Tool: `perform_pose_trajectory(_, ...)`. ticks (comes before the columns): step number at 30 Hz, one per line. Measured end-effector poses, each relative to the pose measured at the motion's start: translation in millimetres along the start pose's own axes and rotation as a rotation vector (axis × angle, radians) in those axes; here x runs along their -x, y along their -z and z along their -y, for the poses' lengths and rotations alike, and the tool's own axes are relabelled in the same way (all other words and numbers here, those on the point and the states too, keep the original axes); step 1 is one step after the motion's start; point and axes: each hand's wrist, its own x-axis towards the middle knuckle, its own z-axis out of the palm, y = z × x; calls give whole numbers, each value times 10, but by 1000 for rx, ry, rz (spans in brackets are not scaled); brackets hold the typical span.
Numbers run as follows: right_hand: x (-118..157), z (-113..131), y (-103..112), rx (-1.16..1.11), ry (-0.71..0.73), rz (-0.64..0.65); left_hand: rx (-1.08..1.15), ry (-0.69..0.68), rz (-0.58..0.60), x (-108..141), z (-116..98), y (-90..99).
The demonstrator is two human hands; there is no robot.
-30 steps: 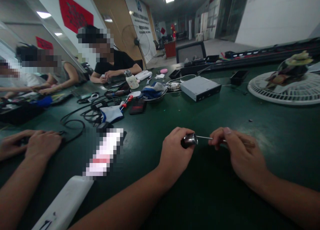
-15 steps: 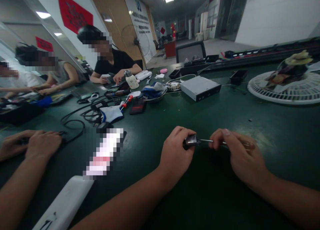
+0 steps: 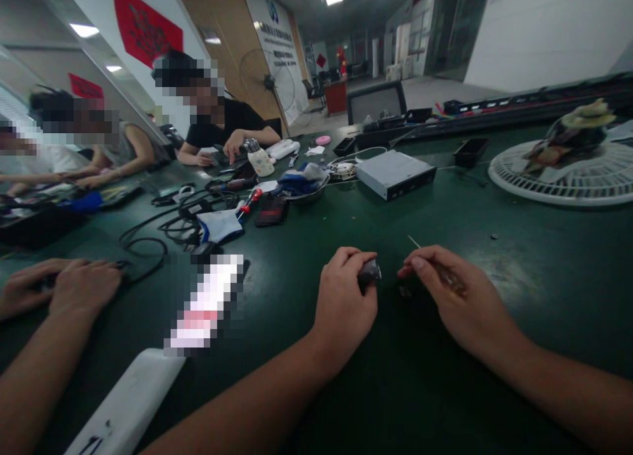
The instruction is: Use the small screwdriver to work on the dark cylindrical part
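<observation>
My left hand [image 3: 346, 303] is closed around a small dark cylindrical part [image 3: 369, 271] whose shiny end faces right. Most of that part is covered by my fingers. My right hand [image 3: 457, 297] grips a screwdriver [image 3: 451, 281] by its amber, see-through handle, and the thin shaft points up and to the left. Between the shaft and the dark cylinder there is a gap. Just below my right fingertips a small shiny piece [image 3: 405, 291] shows; whether it lies on the table or is falling, I cannot tell.
A grey disc drive [image 3: 395, 173] lies ahead on the green table [image 3: 306, 264]. Farther right is a white fan grille [image 3: 568, 194] with parts on it. Cables, a glove [image 3: 222, 225] and a lit phone [image 3: 210, 303] lie to the left. Another person's hands [image 3: 86, 287] rest at far left.
The screwdriver has come away from the dark cylinder, and its shaft has swung upward. My right hand has shifted slightly left. A small shiny piece now shows below its fingertips.
</observation>
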Motion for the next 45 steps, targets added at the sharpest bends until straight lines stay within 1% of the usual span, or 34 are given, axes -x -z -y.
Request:
perform_pose_trajectory(2, 10, -12, -27, 139, 62, 95, 18, -4, -5, -3, -6, -3)
perform_pose_trajectory(5, 32, -30, -55, 283, 140, 117, 32, -2, -4, -7, -15, -3)
perform_pose_trajectory(8, 37, -50, -61, 298, 145, 167, 46, -4, -15, -8, -14, -7)
perform_pose_trajectory(11, 22, -56, -47, 221, 121, 206, 73, 12, -26, -3, -3, -19)
perform_pose_trajectory(13, 7, -46, -33, 131, 89, 178, 88, 30, -15, 0, 4, -24)
perform_pose_trajectory(16, -13, -18, -14, -9, 41, 64, 98, 43, 18, -1, 1, -20)
perform_pose_trajectory(19, -19, 7, -9, -95, 31, -39, 99, 23, 47, -12, -19, 1)
perform_pose_trajectory(21, -18, 16, -14, -134, 38, -65, 88, 0, 59, -19, -36, 18)
perform_pose_trajectory(26, -14, -3, -32, -195, 53, -49, 57, -80, 65, -15, -63, 41)
perform_pose_trajectory(31, -23, -43, -31, -202, 21, -90, 56, -157, 62, 0, -80, 48)
perform_pose_trajectory(34, -32, -55, -23, -190, -17, -79, 68, -182, 53, -6, -87, 52)
perform_pose_trajectory(38, -36, -52, -15, -247, -60, -21, 69, -192, 28, -14, -90, 59)
perform_pose_trajectory(41, -34, -48, -10, -275, -72, -14, 70, -195, 25, -16, -91, 64)
perform_pose_trajectory(45, -37, -60, -11, -252, -83, -14, 117, -233, 25, -20, -74, 55)
